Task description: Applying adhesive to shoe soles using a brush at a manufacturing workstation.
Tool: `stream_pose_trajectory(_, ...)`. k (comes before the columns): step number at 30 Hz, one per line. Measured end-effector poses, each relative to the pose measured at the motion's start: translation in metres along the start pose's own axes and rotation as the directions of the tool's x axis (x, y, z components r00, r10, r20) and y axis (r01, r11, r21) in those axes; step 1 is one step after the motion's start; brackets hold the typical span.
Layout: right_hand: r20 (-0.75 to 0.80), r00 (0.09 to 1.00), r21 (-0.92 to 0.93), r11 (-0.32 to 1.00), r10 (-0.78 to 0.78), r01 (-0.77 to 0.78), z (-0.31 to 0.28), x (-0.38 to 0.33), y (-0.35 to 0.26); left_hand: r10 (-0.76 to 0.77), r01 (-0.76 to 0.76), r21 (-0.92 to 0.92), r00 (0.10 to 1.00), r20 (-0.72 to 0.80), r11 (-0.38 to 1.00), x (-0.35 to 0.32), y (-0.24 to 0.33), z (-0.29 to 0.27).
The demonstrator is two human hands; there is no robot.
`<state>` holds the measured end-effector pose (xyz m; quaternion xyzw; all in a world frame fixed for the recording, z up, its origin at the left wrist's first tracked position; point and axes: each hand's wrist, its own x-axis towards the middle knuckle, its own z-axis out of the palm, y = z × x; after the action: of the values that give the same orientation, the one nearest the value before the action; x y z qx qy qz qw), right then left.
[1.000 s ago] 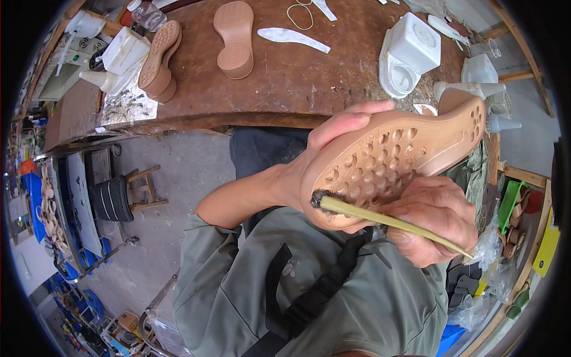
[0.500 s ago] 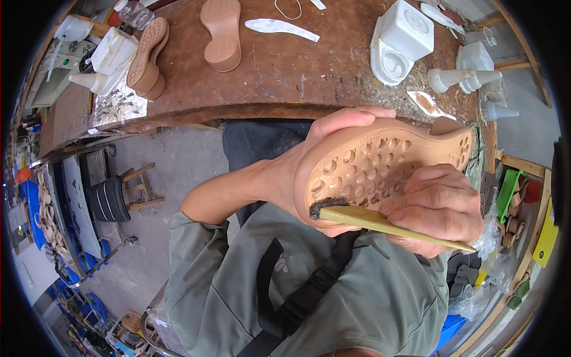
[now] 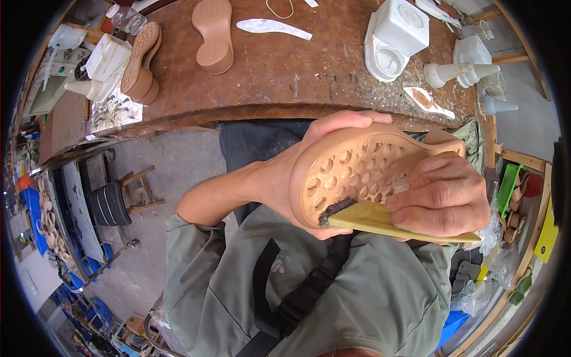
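- While the left hand (image 3: 285, 178) cups a tan sole (image 3: 357, 169) from beneath, thumb over its upper edge, the grip is closed on the sole, which sits above the lap, in front of the table (image 3: 285, 77).
- Sole: cavity side up, showing rows of round pits; heel end points lower left.
- Right hand (image 3: 440, 196): its grip is clamped on a yellow-handled brush (image 3: 380, 219), fingers folded over the handle.
- Brush: dark bristles (image 3: 336, 209) touch the sole's inner rim near the heel end; the handle runs off to the right.
- Table, far side: two more tan soles (image 3: 213, 35) (image 3: 140, 62), a white insole (image 3: 272, 27), a white plastic container (image 3: 395, 35) and white cone-tipped bottles (image 3: 458, 72).
- Floor, left: a small wooden stool (image 3: 140, 190).
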<state>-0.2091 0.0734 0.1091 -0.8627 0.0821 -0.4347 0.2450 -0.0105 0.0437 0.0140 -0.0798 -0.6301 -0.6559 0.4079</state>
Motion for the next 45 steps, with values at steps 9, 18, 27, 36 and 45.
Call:
stream_pose_trajectory(9, -0.706, 0.474, 0.245, 0.81, 0.526, -0.533, 0.0, -0.013, -0.006, -0.216, -0.166, -0.732, 0.892, -0.397, 0.661, 0.027, -0.011, -0.019)
stream_pose_trajectory(18, -0.569, 0.776, -0.249, 0.842, 0.272, -0.478, 0.015, 0.023, 0.025, -0.177, -0.288, -0.742, 0.86, -0.479, 0.606, 0.033, 0.003, 0.011)
stream_pose_trajectory(27, -0.401, 0.891, -0.283, 0.897, 0.212, -0.341, 0.019, 0.026, 0.023, -0.395, -0.102, -0.745, 0.796, -0.458, 0.659, 0.038, 0.021, 0.008)
stream_pose_trajectory(36, -0.305, 0.934, -0.226, 0.939, 0.186, -0.261, 0.026, 0.015, 0.016, -0.29, -0.081, -0.774, 0.899, -0.329, 0.628, 0.034, 0.023, 0.0)
stream_pose_trajectory(45, -0.416, 0.883, -0.14, 0.945, 0.215, -0.296, 0.018, 0.006, 0.023, -0.247, -0.157, -0.679, 0.853, -0.459, 0.717, 0.041, 0.02, 0.004)
